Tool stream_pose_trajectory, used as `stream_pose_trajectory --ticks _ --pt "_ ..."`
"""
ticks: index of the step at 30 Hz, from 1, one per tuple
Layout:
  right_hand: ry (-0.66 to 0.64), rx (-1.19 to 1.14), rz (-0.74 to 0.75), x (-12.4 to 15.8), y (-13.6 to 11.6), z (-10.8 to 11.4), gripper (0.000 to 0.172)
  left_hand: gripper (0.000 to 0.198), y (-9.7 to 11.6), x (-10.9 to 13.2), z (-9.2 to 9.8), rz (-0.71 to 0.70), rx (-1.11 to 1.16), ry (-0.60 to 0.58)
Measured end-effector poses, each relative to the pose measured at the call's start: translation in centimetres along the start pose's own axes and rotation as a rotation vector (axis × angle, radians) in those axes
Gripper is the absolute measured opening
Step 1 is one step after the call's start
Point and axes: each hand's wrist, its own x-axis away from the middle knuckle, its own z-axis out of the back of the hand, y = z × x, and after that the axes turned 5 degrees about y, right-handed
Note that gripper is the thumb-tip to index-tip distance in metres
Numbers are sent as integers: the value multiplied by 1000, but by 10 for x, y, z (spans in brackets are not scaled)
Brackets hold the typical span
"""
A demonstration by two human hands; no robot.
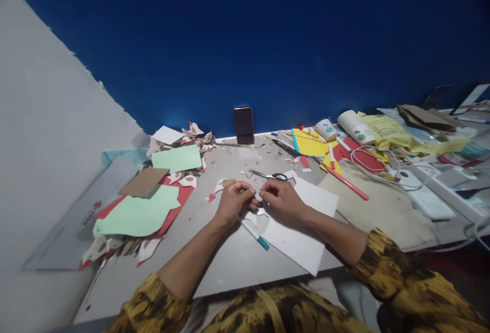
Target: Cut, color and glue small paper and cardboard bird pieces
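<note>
My left hand (237, 201) and my right hand (282, 196) meet over the middle of the table, thumbs and fingertips pinched close together. Between them shows a small whitish piece (257, 191), which looks like paper; the fingers cover most of it. A white sheet of paper (306, 228) with a cut edge lies beneath and right of my right hand. Below my left hand rests a white marker with a teal cap (254, 233). Just beyond the fingertips are black-handled scissors (270, 175), blades pointing left. A small red scrap (212, 198) lies left of my left hand.
Green paper sheets (140, 213), a brown card (144, 182) and cut-out pieces are piled at left. A phone (244, 125) leans upright against the blue wall. At right lie a red pen (348, 184), yellow paper (312, 144), paper cups (356, 126), cables and a power strip (447, 193).
</note>
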Motion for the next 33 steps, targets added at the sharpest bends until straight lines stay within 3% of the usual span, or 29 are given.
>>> stream_pose_trajectory --ticks 3,7,9,12,15,17,19,24,28,31,33 --pt "-6 107 97 1 0 0 15 31 -3 -2 2 9 -1 -18" --pt "-47 28 1 2 -3 -2 13 26 -6 -2 3 -19 -24 -8" --pt "-52 2 -24 1 -5 -1 11 18 -5 -1 3 -130 -115 19" --pt "-11 -17 -42 -3 -5 4 11 6 -2 3 5 -603 -422 49" --pt "-92 -228 -222 -8 -1 11 23 11 2 6 8 -1185 -734 4" --pt "-229 -434 -357 -11 2 13 37 21 4 7 9 -1413 -865 -35" --pt "-326 -616 -441 -13 4 13 44 25 6 8 11 -1517 -945 -45" --pt "-398 -877 -601 -14 5 10 44 27 5 10 13 -1567 -975 -51" --pt "-402 -850 -617 -14 5 8 43 34 5 18 8 -1524 -950 -118" --pt "-247 -645 -464 -13 1 10 37 29 12 27 1 -1360 -953 -145" --pt "-126 -452 -294 -12 -5 13 27 20 18 32 -2 -1104 -922 -172"
